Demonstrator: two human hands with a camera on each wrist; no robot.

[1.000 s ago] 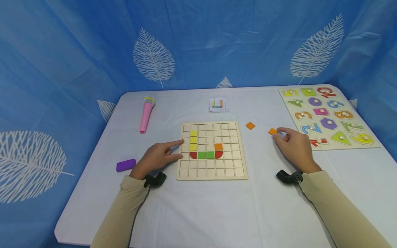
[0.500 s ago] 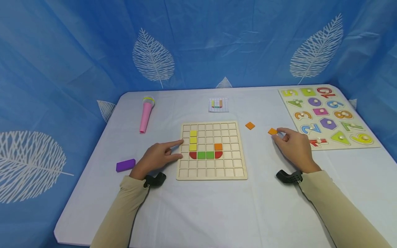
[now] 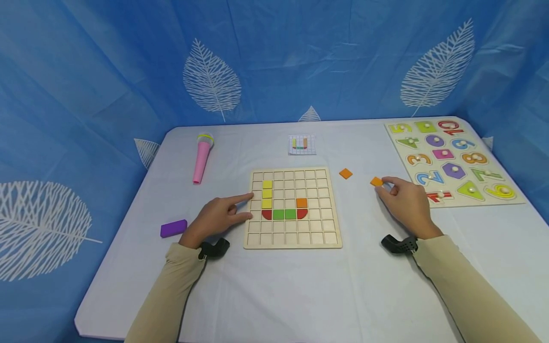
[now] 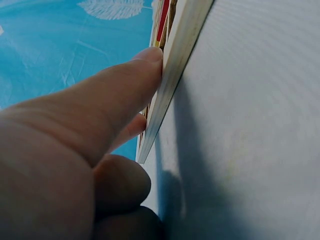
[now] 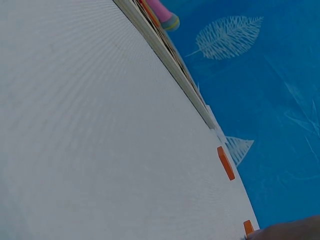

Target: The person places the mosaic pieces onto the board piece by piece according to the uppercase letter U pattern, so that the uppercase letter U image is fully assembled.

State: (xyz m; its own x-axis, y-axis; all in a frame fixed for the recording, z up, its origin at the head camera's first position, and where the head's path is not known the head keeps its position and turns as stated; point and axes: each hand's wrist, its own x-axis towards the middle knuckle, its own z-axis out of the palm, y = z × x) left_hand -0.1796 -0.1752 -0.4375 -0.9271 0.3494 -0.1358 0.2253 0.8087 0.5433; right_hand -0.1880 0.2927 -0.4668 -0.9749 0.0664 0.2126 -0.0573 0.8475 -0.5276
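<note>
My left hand (image 3: 216, 216) touches the left edge of a wooden grid board (image 3: 317, 240) with its extended thumb and index finger. In the left wrist view the thumb (image 4: 135, 75) presses the board's side, and other fingers are curled beneath. On the board lie yellow tiles (image 3: 268, 194), green tiles (image 3: 279, 215), rounded red tiles (image 3: 302, 214) and one orange square tile (image 3: 301, 203), forming a U with a shorter right arm. At the right, my right hand (image 3: 405, 202) pinches another orange square tile (image 3: 376, 181) by its corner. A loose orange tile (image 3: 345, 173) lies between that hand and the board.
A pattern card (image 3: 302, 145) showing a U lies behind the board. A pink toy microphone (image 3: 202, 159) and a purple block (image 3: 173, 228) are on the left. The number-and-shape puzzle (image 3: 454, 188) occupies the back right of the white table (image 3: 283, 295).
</note>
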